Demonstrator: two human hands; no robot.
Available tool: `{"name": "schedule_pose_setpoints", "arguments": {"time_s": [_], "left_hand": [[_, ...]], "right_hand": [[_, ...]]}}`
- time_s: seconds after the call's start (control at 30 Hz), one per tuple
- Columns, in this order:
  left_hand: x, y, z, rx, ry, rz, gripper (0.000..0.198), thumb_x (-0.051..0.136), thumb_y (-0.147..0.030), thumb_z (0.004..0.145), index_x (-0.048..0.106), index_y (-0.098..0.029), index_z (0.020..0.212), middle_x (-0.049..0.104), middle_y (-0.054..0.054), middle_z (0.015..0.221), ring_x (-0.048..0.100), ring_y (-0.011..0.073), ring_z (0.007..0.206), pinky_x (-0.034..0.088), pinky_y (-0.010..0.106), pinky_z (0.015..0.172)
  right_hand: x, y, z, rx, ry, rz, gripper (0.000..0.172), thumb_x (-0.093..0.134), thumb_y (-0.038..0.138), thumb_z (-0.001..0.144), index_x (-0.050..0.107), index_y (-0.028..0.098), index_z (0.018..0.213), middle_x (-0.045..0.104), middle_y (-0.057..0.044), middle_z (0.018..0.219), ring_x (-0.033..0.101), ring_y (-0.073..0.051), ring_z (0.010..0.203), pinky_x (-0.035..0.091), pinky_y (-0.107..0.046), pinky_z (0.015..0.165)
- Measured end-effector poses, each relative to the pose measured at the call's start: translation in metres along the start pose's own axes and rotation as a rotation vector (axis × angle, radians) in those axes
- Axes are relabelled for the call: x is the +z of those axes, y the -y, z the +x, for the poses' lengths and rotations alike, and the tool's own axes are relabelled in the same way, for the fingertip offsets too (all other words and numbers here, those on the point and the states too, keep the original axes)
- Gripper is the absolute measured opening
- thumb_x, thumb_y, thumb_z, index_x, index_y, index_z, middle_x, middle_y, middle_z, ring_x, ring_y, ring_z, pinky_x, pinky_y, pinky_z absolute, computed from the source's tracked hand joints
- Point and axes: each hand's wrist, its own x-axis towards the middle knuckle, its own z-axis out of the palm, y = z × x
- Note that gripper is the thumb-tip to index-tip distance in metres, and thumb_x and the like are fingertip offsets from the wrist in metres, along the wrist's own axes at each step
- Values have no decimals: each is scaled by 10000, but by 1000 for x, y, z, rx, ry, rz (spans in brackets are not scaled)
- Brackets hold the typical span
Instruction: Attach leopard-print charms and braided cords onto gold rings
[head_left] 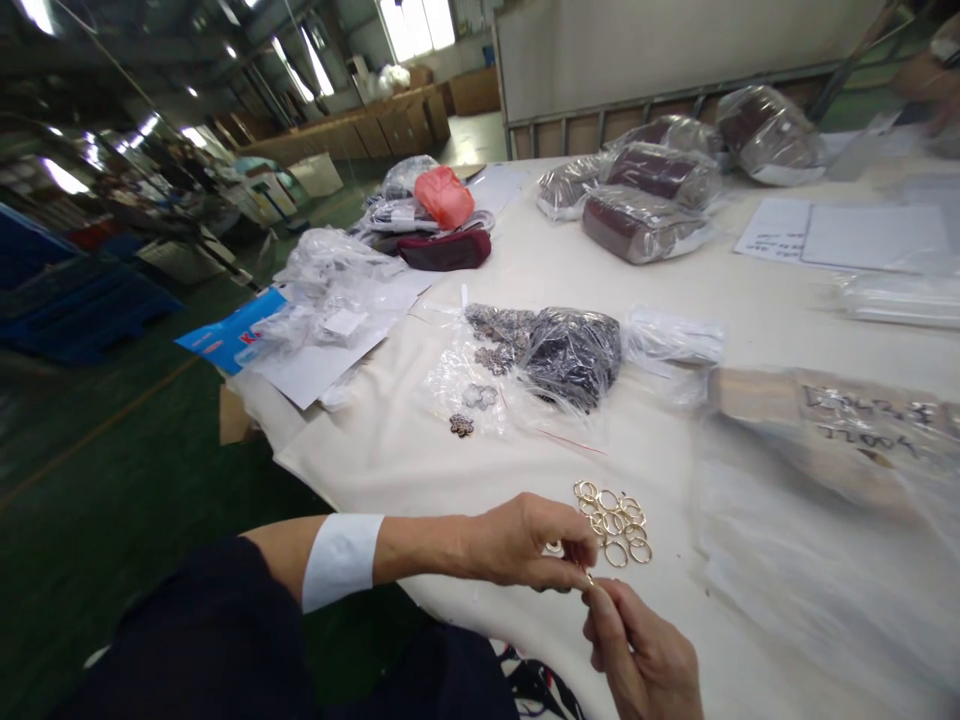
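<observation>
Table, pale-covered, bears wrapped brown goods at its far side and, nearer, a plastic-wrapped dark bundle. Left hand, white band on its forearm, and right hand meet by the near edge, fingertips pinched together. Gold rings lie loosely clustered just beyond; smallest, one gold piece, mostly hidden, is gripped between both hands' fingertips.

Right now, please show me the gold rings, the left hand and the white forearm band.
Gold rings (612,523): head view, middle of the pile.
Left hand (519,540): head view, back of the hand.
White forearm band (343,560): head view, its middle.
</observation>
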Motion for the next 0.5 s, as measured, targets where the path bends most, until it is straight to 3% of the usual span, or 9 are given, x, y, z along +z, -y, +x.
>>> {"name": "schedule_pose_setpoints", "arguments": {"time_s": [0.1, 0.17, 0.23, 0.33, 0.43, 0.5], "left_hand": [[6, -1, 0, 24, -72, -8, 129, 598, -241, 833, 629, -116, 820, 620, 53, 778, 570, 105, 719, 465, 185, 685], [10, -1, -2, -41, -62, 38, 91, 610, -207, 821, 637, -120, 819, 616, 39, 770, 572, 101, 708, 464, 179, 662], [13, 0, -4, -97, 33, 135, 21, 631, -140, 785, 632, -130, 803, 608, 13, 743, 578, 103, 705, 463, 175, 655], [15, 0, -7, -111, 231, 375, 79, 627, -97, 745, 611, -135, 812, 608, 16, 777, 588, 124, 704, 470, 194, 637], [16, 1, -8, -86, 303, 551, 70, 596, -117, 758, 596, -132, 826, 612, 55, 836, 584, 146, 665, 466, 221, 572], [17, 3, -9, -53, 237, 446, 35, 593, -140, 786, 602, -131, 818, 621, 62, 833, 587, 141, 674, 470, 214, 590]], "right_hand": [[-4, -1, 2, 34, -24, 6, 313, 410, 421, 909, 620, 215, 802, 545, 17, 541, 522, -124, 452, 379, -243, 532], [-5, -3, 5, 34, 47, -3, 333, 395, 421, 916, 588, 215, 739, 536, 12, 528, 523, -126, 459, 374, -238, 520], [-7, -6, 9, -13, 191, -65, 353, 393, 414, 920, 522, 214, 660, 528, 4, 521, 518, -128, 471, 353, -233, 500], [-7, -13, 11, -89, 364, -188, 339, 387, 383, 930, 497, 210, 660, 554, -15, 549, 518, -134, 485, 326, -240, 492], [-4, -14, 9, -155, 356, -198, 269, 415, 344, 918, 567, 202, 748, 598, -35, 597, 552, -148, 505, 333, -250, 509], [-1, -9, 7, -102, 275, -83, 286, 430, 370, 905, 572, 198, 727, 575, -22, 562, 536, -135, 474, 347, -243, 497]]}}
